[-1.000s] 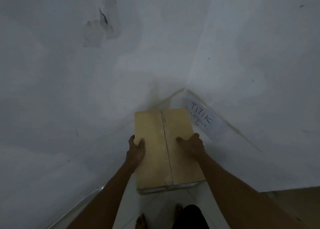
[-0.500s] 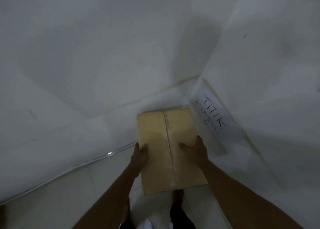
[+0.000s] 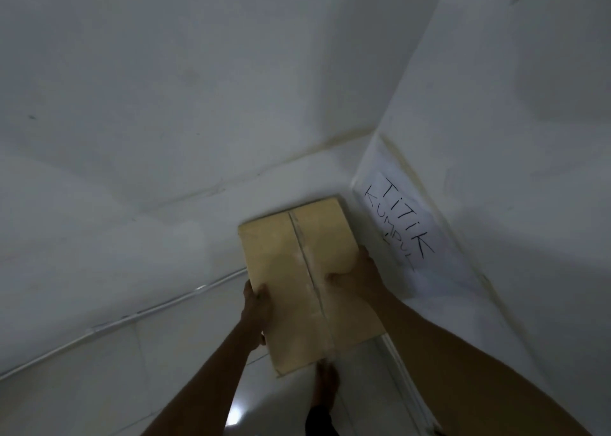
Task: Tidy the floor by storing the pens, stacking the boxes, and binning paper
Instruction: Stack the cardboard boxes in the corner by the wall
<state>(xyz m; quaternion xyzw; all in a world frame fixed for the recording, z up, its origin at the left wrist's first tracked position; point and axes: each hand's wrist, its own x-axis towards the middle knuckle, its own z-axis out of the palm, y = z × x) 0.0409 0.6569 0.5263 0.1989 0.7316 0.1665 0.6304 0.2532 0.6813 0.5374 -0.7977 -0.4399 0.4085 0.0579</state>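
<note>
A white wall [image 3: 165,105] fills the left side, and a thin white cable [image 3: 132,318] runs along its foot where it meets the tiled floor [image 3: 99,386]. The left hand [image 3: 257,306] grips the left long edge of a tan cardboard box [image 3: 284,270], thumb on the top face, fingers hidden beneath it. The box is held broad side up, a taped seam running down its middle, its far end pointing into the corner of the room; whether that end touches the wall cannot be told. The right hand [image 3: 358,278] grips the right edge the same way, thumb lying on top near the seam. A bare foot [image 3: 327,389] shows below the box's near end. Just right of the box, a white paper sign [image 3: 406,227] hand-lettered "TITIK KUMPUL" is stuck low on the right wall [image 3: 512,138]
</note>
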